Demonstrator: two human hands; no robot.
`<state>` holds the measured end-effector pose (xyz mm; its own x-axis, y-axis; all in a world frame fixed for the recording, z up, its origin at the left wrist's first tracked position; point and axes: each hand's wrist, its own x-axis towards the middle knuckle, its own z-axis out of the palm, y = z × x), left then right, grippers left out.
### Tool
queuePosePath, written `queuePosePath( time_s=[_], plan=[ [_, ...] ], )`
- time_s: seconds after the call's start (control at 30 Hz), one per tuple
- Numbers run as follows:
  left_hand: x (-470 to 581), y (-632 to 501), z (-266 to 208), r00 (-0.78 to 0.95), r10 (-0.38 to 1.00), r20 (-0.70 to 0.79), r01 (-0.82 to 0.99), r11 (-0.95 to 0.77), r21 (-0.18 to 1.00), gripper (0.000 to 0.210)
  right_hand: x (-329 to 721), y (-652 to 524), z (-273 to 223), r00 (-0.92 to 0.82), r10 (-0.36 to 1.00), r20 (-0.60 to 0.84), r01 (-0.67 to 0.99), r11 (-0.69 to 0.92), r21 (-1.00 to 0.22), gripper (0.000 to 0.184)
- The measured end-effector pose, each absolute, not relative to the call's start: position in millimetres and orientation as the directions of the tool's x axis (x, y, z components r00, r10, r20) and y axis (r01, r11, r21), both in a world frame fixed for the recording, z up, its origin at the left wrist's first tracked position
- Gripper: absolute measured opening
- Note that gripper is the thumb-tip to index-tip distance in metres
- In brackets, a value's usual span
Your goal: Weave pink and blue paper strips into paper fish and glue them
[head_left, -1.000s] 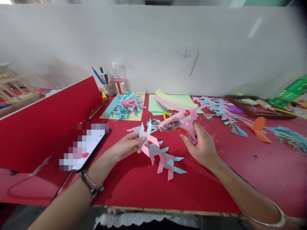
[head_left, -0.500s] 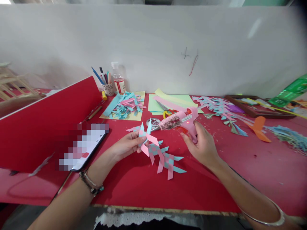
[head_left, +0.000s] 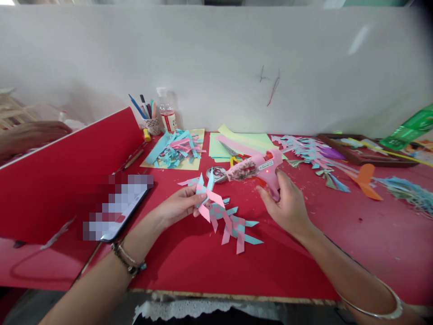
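Observation:
My left hand (head_left: pixel 184 204) pinches one end of a woven chain of pink and light-blue paper strips (head_left: pixel 225 214). The rest of the chain trails to the right over the red tabletop, its pointed strip ends sticking out. In my right hand (head_left: pixel 287 203) is a pink hot glue gun (head_left: pixel 250 167), held by its handle with a small light glowing on it. The metal nozzle points left, close to the upright blue strip tips by my left fingers. Whether the nozzle touches the paper I cannot tell.
A phone (head_left: pixel 130 205) leans near a red board (head_left: pixel 67 176) on the left. Behind my hands are a pile of cut paper strips (head_left: pixel 179 146), scissors (head_left: pixel 233 151), a pen cup (head_left: pixel 153 125) and a bottle (head_left: pixel 168 113). A brown tray (head_left: pixel 368 159) stands right. Another person's hand (head_left: pixel 37 133) shows beyond the board.
My right hand has drawn the glue gun slightly to the right, away from the strip tips. My left hand and the chain stay put. Another person's hand has appeared at far left.

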<state>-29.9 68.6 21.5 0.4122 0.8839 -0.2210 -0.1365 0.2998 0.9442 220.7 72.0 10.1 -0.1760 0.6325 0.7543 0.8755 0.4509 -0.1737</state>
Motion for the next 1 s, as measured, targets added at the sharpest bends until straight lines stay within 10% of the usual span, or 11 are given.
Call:
queuePosePath(
  time_s=[1.0],
  plan=[
    [-30.8,68.2,21.1,0.398,0.886,-0.237,-0.143,0.316,0.938,0.029,220.1,70.8,12.8,-0.227,0.590,0.775,0.852,0.506,-0.136,0.040]
  ],
)
